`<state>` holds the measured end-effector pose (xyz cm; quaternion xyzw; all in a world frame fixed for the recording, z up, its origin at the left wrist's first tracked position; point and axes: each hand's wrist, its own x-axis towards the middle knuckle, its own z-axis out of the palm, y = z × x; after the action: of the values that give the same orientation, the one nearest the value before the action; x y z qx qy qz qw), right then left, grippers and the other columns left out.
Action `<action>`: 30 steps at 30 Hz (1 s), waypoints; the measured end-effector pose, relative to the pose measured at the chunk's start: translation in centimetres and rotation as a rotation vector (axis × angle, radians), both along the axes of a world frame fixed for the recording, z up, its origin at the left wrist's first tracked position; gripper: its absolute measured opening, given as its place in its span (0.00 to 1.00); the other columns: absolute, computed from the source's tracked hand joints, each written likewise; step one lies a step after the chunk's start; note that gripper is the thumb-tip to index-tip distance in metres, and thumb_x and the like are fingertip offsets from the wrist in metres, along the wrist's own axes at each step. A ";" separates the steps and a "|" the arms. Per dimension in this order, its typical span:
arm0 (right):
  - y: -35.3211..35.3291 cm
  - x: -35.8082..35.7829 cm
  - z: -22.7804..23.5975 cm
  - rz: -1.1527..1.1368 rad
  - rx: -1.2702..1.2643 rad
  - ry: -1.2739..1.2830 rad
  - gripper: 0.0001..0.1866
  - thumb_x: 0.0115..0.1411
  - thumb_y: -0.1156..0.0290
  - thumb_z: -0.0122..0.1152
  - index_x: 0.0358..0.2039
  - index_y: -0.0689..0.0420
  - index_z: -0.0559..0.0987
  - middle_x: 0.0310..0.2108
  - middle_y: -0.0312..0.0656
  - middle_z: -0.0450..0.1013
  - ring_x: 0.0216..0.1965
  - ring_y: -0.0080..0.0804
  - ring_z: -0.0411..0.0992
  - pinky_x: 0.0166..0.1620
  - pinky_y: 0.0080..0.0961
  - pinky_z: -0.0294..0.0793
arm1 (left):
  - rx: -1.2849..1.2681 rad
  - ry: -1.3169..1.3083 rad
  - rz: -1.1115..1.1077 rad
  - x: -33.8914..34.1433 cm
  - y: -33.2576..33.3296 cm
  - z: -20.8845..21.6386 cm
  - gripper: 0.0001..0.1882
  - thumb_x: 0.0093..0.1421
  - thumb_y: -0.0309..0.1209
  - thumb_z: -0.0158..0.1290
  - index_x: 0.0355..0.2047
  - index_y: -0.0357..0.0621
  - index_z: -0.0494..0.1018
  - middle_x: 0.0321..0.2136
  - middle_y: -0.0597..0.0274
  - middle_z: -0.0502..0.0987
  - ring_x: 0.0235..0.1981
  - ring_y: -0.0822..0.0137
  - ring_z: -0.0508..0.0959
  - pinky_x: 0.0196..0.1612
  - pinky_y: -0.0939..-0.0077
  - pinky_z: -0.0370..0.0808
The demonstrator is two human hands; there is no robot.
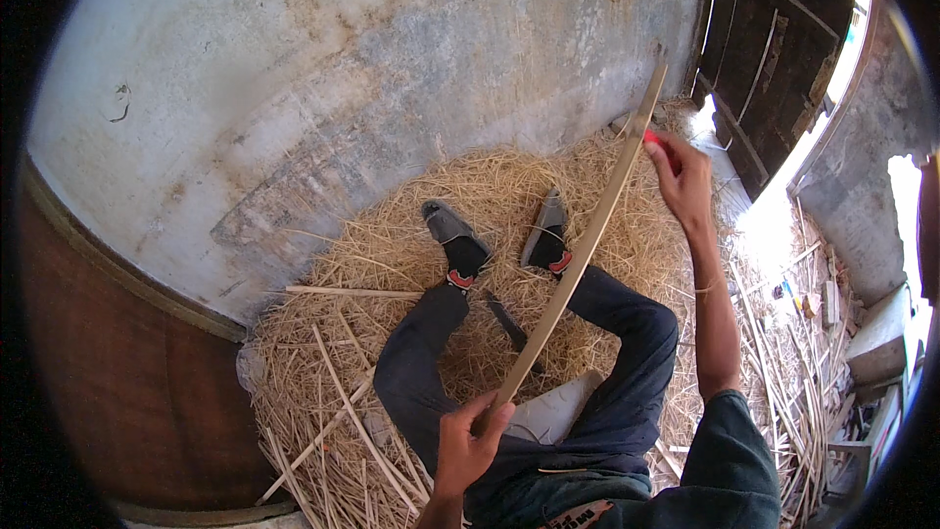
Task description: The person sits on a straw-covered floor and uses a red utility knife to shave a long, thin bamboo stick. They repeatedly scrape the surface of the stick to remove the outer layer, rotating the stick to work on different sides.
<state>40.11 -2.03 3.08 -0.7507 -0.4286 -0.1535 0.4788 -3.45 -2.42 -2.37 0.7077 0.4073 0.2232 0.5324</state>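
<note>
Above the straw litter [480, 171] we hold a long, narrow strip [589, 240], pale tan, with browner shading near its far end. It slants over the litter and looks slightly bowed, though the lens may bend it. Our left hand [470, 446] is clamped around its near end; our right hand [682, 176], above the litter's far side, pinches a small red thing [652, 138] beside the strip.

Stained grey wall [392, 59], floor [727, 174] strewn with pale strips [480, 174], dark plank door [769, 49] at right, daylight [769, 220] beside it
</note>
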 end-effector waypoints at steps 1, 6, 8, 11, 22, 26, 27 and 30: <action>0.1 0.5 0.0 0.012 0.009 -0.020 0.14 0.66 0.61 0.66 0.40 0.60 0.85 0.25 0.47 0.79 0.23 0.33 0.75 0.30 0.31 0.72 | -0.027 0.024 -0.003 -0.3 -0.1 -0.2 0.18 0.68 0.38 0.62 0.50 0.35 0.82 0.20 0.70 0.74 0.23 0.82 0.67 0.24 0.80 0.63; 0.9 1.1 -1.5 0.021 0.016 -0.100 0.13 0.65 0.61 0.67 0.40 0.59 0.85 0.26 0.47 0.80 0.25 0.38 0.77 0.31 0.32 0.74 | -0.114 0.022 -0.005 -1.2 -0.1 -1.5 0.17 0.70 0.39 0.59 0.50 0.40 0.83 0.22 0.72 0.75 0.21 0.82 0.66 0.24 0.80 0.62; 0.7 0.4 -1.6 0.006 -0.010 -0.090 0.14 0.64 0.61 0.67 0.40 0.59 0.86 0.28 0.47 0.80 0.26 0.39 0.79 0.32 0.33 0.75 | -0.093 0.008 -0.010 -1.3 0.1 -2.0 0.17 0.70 0.39 0.60 0.51 0.40 0.83 0.22 0.72 0.76 0.21 0.82 0.66 0.24 0.80 0.62; 0.7 0.0 -2.3 0.003 -0.014 -0.095 0.15 0.65 0.60 0.67 0.42 0.59 0.86 0.29 0.49 0.81 0.26 0.39 0.78 0.32 0.32 0.75 | -0.116 -0.006 -0.007 -2.0 0.5 -2.6 0.18 0.69 0.40 0.61 0.51 0.39 0.83 0.24 0.70 0.78 0.22 0.82 0.68 0.25 0.79 0.64; -2.2 5.8 -4.0 -0.009 0.087 0.286 0.25 0.71 0.50 0.59 0.52 0.61 0.83 0.40 0.41 0.81 0.43 0.29 0.75 0.49 0.31 0.72 | 0.011 0.053 0.226 -6.7 3.1 -5.9 0.16 0.68 0.35 0.63 0.49 0.33 0.81 0.22 0.73 0.73 0.22 0.83 0.65 0.23 0.80 0.61; -1.8 1.4 -4.9 0.166 0.024 0.462 0.23 0.72 0.53 0.57 0.50 0.62 0.80 0.39 0.38 0.80 0.46 0.27 0.74 0.50 0.30 0.72 | -0.253 -0.084 0.194 -5.5 3.1 -4.6 0.18 0.73 0.37 0.56 0.52 0.35 0.80 0.20 0.76 0.68 0.19 0.84 0.60 0.21 0.81 0.56; -1.7 0.0 -5.1 0.210 0.015 0.457 0.22 0.72 0.54 0.58 0.50 0.62 0.80 0.39 0.38 0.80 0.45 0.26 0.75 0.50 0.30 0.73 | -0.325 -0.125 0.182 -5.0 3.1 -4.0 0.18 0.74 0.38 0.54 0.53 0.36 0.80 0.20 0.77 0.66 0.18 0.84 0.58 0.20 0.81 0.54; -1.4 -5.3 -5.8 0.334 -0.032 0.461 0.18 0.71 0.59 0.61 0.49 0.62 0.81 0.39 0.40 0.80 0.41 0.26 0.75 0.46 0.29 0.74 | -0.419 -0.210 0.101 -3.3 3.3 -3.3 0.20 0.77 0.39 0.49 0.55 0.35 0.79 0.20 0.78 0.61 0.18 0.85 0.55 0.20 0.82 0.52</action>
<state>34.77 -3.44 -2.67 -0.6924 -0.4284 0.1092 0.5703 -6.72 0.88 -5.66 0.5333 0.4222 0.2325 0.6952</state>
